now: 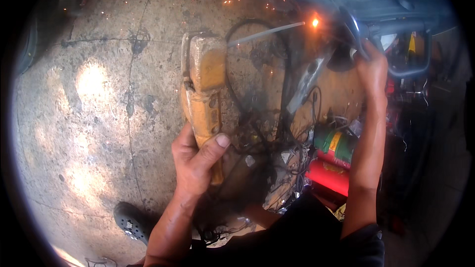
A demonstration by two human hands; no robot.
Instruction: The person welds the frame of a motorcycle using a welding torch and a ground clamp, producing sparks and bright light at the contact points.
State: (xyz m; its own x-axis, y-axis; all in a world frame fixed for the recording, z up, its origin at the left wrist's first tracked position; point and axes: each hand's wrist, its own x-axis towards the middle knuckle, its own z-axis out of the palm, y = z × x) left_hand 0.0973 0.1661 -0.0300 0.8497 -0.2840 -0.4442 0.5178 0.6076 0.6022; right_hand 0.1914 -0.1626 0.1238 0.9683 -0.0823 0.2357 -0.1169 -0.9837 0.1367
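My left hand is wrapped round the handle of a worn yellow welding electrode holder, thumb lying along its side. From the holder's jaw a grey welding rod slants up to the right. Just past its tip burns a bright orange glow, with smoke around it and sparks flying to the left. On the right, my right hand is closed on a dark curved piece with a shiny edge. That piece's full shape is hidden by smoke and shadow.
A bluish dark panel spans the upper right. Below it lie black cables, a flat metal strip, a red cylinder and a green-and-yellow one. A dark clog rests on the cracked concrete floor.
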